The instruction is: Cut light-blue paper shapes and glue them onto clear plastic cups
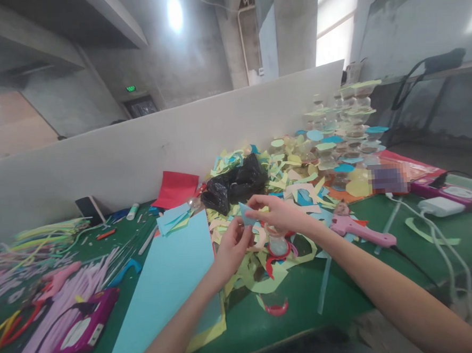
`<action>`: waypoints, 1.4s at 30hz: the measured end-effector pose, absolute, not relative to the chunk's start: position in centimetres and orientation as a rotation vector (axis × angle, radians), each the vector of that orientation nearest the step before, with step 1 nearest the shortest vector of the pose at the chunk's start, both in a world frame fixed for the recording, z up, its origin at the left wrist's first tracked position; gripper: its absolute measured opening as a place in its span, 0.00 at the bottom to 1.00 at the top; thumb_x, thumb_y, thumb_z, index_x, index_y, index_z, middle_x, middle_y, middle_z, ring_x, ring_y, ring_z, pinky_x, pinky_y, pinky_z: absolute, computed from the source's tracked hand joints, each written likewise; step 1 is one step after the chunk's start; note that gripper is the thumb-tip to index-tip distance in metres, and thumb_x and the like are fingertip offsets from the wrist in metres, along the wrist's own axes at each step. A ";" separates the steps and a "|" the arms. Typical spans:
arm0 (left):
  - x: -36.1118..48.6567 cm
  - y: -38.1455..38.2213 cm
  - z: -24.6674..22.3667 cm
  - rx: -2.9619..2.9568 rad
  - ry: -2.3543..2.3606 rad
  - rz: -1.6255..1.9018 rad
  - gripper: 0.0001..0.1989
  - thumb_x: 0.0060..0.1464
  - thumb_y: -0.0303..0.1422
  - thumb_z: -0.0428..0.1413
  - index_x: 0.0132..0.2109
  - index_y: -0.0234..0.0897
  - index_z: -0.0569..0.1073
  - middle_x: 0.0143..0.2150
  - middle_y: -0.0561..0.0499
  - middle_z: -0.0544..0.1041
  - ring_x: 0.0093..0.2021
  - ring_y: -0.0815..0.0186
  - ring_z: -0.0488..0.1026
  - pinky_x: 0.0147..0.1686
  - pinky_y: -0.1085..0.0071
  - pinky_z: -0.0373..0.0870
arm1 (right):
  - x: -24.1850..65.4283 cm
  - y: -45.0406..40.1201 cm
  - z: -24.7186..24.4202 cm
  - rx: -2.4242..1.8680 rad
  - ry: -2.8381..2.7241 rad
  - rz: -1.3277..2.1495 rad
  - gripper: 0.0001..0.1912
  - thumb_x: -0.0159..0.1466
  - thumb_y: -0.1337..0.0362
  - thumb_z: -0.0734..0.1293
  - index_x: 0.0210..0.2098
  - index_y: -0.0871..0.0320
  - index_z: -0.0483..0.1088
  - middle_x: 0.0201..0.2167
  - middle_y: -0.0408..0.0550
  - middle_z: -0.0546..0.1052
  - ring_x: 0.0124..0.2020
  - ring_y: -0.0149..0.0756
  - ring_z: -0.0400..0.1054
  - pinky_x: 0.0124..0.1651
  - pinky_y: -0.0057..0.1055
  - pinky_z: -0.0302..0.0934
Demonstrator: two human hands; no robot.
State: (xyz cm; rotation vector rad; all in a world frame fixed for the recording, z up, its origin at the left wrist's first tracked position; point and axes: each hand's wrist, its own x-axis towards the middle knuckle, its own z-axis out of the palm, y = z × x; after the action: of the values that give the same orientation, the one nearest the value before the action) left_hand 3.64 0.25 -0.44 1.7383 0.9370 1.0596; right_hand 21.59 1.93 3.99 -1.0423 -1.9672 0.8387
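Note:
Both my hands meet over a heap of paper scraps in the middle of the table. Between the fingertips of my right hand (271, 212) is a small piece of light blue paper (244, 212). My left hand (235, 244) pinches at the lower edge of that piece, its fingers curled. Just under my right wrist stands a clear plastic cup-like piece (279, 246) with a red rim. Another clear piece with a red rim (276, 306) lies nearer the table's front edge. Large light blue sheets (173, 287) lie left of my hands, with smaller blue pieces (173, 218) on top.
To the right lies a pink glue gun (363, 232) with its cable, near a white adapter (441, 206). Clear pieces with paper discs stand stacked (351, 127) behind. A black plastic bag (236, 184) sits on the scraps. Lilac strips (73, 293) and a purple power strip (85, 327) lie left.

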 end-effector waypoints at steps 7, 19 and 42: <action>4.0 -0.2 0.3 1.621 0.901 1.136 0.20 0.55 0.50 0.54 0.42 0.38 0.61 0.20 0.61 0.63 0.22 0.73 0.59 0.26 0.75 0.59 | 21.8 1.4 4.7 -1.070 -2.097 0.886 0.19 0.59 0.45 0.65 0.32 0.57 0.70 0.25 0.40 0.69 0.23 0.29 0.58 0.28 0.26 0.50; 4.0 0.2 0.0 1.591 0.885 1.142 0.18 0.56 0.47 0.54 0.42 0.40 0.57 0.19 0.63 0.64 0.21 0.73 0.61 0.27 0.73 0.59 | 22.8 2.5 4.2 -1.051 -2.110 0.948 0.31 0.65 0.42 0.55 0.20 0.59 0.69 0.15 0.41 0.64 0.16 0.26 0.51 0.22 0.26 0.47; 3.6 0.7 -0.2 1.688 1.068 1.270 0.14 0.59 0.45 0.51 0.36 0.38 0.64 0.24 0.57 0.67 0.26 0.70 0.64 0.30 0.73 0.62 | 23.3 3.2 4.2 -1.176 -1.964 0.818 0.28 0.66 0.42 0.54 0.29 0.57 0.73 0.24 0.45 0.74 0.21 0.30 0.60 0.26 0.28 0.52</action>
State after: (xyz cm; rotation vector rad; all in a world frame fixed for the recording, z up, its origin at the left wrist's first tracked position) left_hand 3.64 0.68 -0.17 1.6882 1.0678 1.2705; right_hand 23.31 3.19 4.23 -1.1763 -1.9636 0.8181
